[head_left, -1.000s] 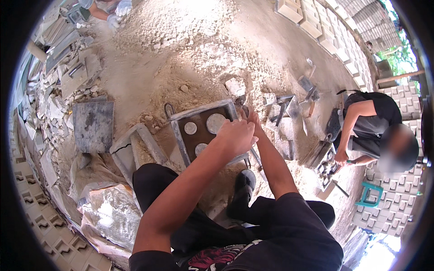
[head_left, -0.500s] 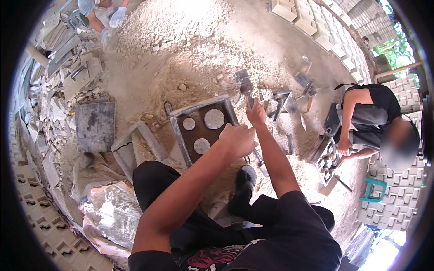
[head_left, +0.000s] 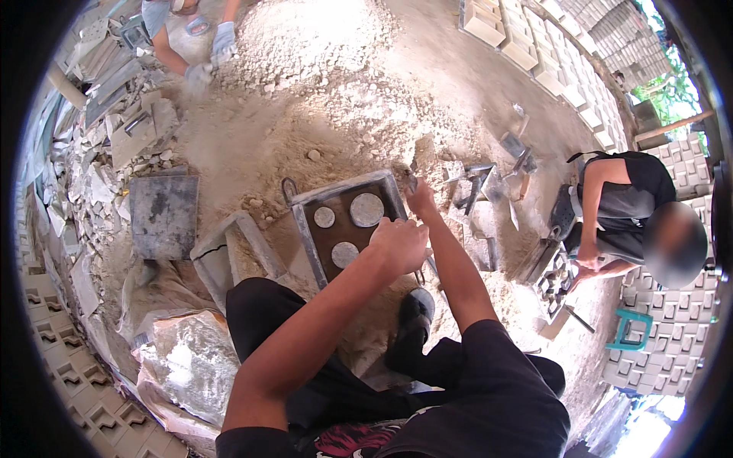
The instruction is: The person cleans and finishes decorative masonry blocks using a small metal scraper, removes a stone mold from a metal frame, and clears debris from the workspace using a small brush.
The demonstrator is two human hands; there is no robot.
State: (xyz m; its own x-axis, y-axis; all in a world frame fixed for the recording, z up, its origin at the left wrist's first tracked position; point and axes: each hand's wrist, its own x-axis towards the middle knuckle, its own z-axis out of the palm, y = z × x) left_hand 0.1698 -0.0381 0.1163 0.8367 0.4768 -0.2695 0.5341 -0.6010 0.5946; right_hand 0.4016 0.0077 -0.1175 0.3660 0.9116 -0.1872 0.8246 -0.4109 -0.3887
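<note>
Right hand, arm stretched forward, clasps a tool; left hand curls by the frame, hold unclear.

The frame is grey, the discs pale grey.

So the right hand just pulled the trowel back closer to the frame's far-right corner. Beyond the frame, the co-worker's gloves scooted right.
</note>
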